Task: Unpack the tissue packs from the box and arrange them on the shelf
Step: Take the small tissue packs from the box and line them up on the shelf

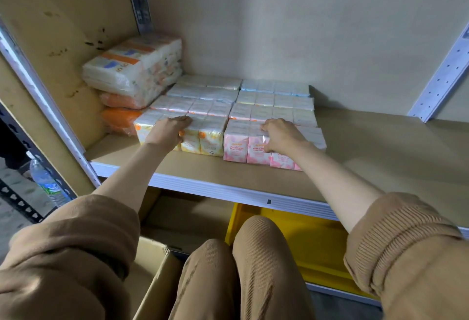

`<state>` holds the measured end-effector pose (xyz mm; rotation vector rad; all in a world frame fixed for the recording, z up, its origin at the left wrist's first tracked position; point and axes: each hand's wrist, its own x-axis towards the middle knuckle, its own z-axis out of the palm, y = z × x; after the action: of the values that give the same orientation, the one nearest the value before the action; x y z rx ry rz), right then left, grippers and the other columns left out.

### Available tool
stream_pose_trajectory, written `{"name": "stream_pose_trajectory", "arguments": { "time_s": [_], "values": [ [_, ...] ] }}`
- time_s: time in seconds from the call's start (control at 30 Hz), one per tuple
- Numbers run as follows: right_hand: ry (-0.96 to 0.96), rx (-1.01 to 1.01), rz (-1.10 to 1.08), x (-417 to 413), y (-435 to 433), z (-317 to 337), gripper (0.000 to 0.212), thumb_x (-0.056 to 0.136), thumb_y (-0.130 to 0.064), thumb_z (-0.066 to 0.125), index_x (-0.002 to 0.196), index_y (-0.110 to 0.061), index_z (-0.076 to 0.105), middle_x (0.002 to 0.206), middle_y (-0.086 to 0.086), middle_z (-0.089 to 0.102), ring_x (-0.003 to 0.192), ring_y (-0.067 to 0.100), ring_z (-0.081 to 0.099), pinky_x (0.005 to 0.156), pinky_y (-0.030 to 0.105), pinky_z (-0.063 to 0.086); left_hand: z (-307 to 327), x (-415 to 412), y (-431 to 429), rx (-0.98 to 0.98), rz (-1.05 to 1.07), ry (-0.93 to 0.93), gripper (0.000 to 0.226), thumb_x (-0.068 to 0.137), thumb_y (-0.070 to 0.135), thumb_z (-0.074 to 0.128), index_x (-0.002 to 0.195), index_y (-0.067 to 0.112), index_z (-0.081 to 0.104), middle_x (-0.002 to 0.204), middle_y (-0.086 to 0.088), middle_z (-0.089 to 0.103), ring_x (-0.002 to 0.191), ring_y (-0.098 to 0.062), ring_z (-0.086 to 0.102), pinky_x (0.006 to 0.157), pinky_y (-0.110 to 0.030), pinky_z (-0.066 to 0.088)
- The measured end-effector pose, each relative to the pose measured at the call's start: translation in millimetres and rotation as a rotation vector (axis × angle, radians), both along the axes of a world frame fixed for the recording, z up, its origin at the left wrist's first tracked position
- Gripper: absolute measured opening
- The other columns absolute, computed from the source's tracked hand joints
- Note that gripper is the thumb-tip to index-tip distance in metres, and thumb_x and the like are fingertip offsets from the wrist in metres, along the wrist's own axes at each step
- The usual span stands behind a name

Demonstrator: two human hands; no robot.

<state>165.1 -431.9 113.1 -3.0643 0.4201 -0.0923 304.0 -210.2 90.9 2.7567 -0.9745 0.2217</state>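
Several mini tissue packs stand in two columns on the brown shelf point(368, 157). The front left one is a yellow tissue pack point(210, 139), and my left hand point(167, 130) lies over its top and front with curled fingers. To its right sits a pink tissue pack point(236, 145), slightly skewed; my right hand point(281, 135) grips its top front edge. Behind them are rows of pale packs point(274, 102). The cardboard box point(154, 281) shows at the bottom left, mostly hidden by my sleeve.
Larger white and orange tissue bundles point(134, 70) are stacked in the shelf's left back corner. A yellow bin point(317, 246) sits below the shelf. A water bottle point(47, 182) stands at far left. My knees are at bottom centre.
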Motion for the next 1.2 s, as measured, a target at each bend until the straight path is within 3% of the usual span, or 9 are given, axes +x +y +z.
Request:
{"name": "stream_pose_trajectory", "arguments": {
  "time_s": [0.17,0.57,0.67,0.9,1.2],
  "values": [
    [0.002,-0.008,-0.018,4.8,1.9,1.8,0.042,0.076,-0.006,0.069,0.117,0.000,0.060,0.122,0.014,0.059,0.112,0.030,0.056,0.090,0.032,0.051,1.5,0.0,0.4,-0.007,-0.007,0.006,0.061,0.082,-0.006,0.062,0.139,0.008,0.045,0.147,-0.009,0.044,0.129,-0.030,0.050,0.109,-0.040,0.038],
    [0.058,-0.004,0.063,1.3,-6.2,6.5,0.054,0.073,-0.014,0.071,0.123,-0.001,0.056,0.128,0.013,0.050,0.116,0.028,0.050,0.095,0.039,0.049,2.5,0.5,17.2,0.063,-0.072,0.059,0.076,0.085,0.004,0.064,0.148,0.013,0.023,0.158,-0.003,0.018,0.145,-0.021,0.024,0.118,-0.031,0.020],
    [0.051,-0.026,0.075,-1.6,-5.3,7.9,0.053,0.073,-0.018,0.073,0.121,-0.002,0.057,0.125,0.013,0.049,0.115,0.027,0.048,0.093,0.039,0.049,-6.0,4.1,28.0,0.029,-0.057,-0.024,0.074,0.084,0.002,0.064,0.147,0.012,0.026,0.157,-0.004,0.024,0.144,-0.021,0.026,0.117,-0.031,0.023],
    [0.027,-0.013,0.058,-7.2,0.2,4.5,0.052,0.077,-0.017,0.071,0.124,0.000,0.054,0.126,0.014,0.046,0.116,0.028,0.047,0.094,0.039,0.048,-7.3,11.1,31.7,-0.015,-0.067,-0.022,0.069,0.084,-0.008,0.059,0.145,0.012,0.033,0.153,-0.005,0.034,0.141,-0.023,0.033,0.115,-0.034,0.029],
    [-0.032,-0.002,-0.045,-27.9,6.8,10.7,0.042,0.083,-0.013,0.065,0.121,0.001,0.056,0.124,0.015,0.050,0.114,0.031,0.051,0.084,0.032,0.047,7.2,-10.5,23.8,-0.036,-0.040,-0.037,0.059,0.084,0.000,0.061,0.139,0.011,0.044,0.150,-0.004,0.039,0.135,-0.024,0.041,0.109,-0.035,0.035]
  ]
}}
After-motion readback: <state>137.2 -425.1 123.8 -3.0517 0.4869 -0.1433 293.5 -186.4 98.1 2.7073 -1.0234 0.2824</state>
